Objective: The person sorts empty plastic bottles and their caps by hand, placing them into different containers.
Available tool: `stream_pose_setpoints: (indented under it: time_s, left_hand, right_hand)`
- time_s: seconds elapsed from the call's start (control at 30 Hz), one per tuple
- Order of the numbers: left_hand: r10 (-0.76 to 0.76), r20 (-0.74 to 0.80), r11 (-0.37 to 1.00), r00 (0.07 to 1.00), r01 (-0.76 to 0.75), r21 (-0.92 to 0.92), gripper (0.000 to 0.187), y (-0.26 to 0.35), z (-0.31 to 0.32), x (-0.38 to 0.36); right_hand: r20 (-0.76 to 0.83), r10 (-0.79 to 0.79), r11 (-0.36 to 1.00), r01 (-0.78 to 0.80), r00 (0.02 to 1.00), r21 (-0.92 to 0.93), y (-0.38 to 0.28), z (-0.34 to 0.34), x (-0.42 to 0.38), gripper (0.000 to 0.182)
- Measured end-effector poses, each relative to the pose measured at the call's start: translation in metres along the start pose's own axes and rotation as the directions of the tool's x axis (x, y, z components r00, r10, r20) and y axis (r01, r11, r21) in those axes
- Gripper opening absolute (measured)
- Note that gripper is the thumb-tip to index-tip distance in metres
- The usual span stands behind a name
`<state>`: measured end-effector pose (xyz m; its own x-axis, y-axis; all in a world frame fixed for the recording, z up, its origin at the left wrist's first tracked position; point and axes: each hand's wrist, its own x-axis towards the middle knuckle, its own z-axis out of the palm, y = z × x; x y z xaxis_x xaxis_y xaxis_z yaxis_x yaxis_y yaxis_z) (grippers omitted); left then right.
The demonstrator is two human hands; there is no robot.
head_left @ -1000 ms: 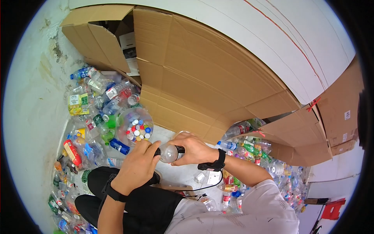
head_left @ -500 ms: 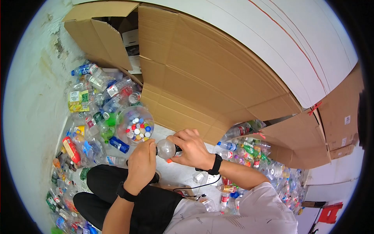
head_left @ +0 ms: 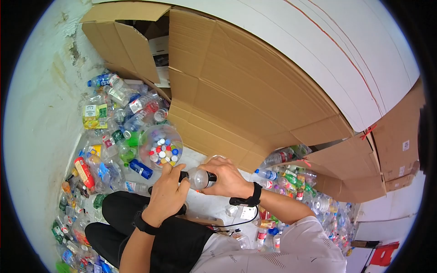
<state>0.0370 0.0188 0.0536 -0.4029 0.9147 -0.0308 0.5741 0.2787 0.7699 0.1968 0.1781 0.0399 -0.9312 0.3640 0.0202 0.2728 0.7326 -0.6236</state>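
Your left hand (head_left: 169,193) and right hand (head_left: 227,176): fingers clamped on bottle (head_left: 197,179) | risk: uneven squeeze dents thin plastic, slipping it to floor (head_left: 207,207)

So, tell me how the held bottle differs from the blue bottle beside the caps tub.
The held bottle is clear with a black band; the blue bottle is deep blue. Left hand and right hand grip the held bottle; the blue bottle lies by the tub.
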Motion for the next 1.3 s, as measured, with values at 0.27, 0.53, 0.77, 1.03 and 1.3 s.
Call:
stream_pose_setpoints:
  time_s: [0.27, 0.53, 0.77, 1.03, 1.3]
  left_hand:
    - [-0.100, 0.051, 0.995, 0.994, 0.100, -0.008, 0.037, 0.007, -0.003, 0.004]
    - [0.011, -0.012, 1.000, 1.000, -0.011, -0.011, 0.036, -0.003, 0.003, 0.003]
    - [-0.198, -0.016, 0.979, 0.980, 0.197, -0.049, 0.032, 0.000, 0.010, 0.009]
    - [-0.075, -0.010, 0.997, 0.997, 0.075, 0.028, 0.033, 0.001, 0.002, 0.005]
    - [-0.085, -0.025, 0.996, 0.996, 0.084, -0.021, 0.035, -0.002, 0.006, 0.007]
  right_hand:
    - [0.013, 0.012, 1.000, -0.012, 1.000, -0.010, 0.003, 0.003, -0.001, 0.052]
    - [-0.006, 0.003, 1.000, -0.003, 1.000, 0.010, 0.005, 0.006, -0.002, 0.053]
    - [-0.029, -0.006, 0.998, 0.004, 1.000, -0.064, 0.002, 0.006, -0.003, 0.054]
    - [-0.025, 0.011, 0.999, -0.012, 1.000, -0.046, 0.006, 0.011, -0.006, 0.056]
    - [-0.009, 0.023, 1.000, -0.023, 1.000, -0.012, 0.005, 0.010, -0.003, 0.056]
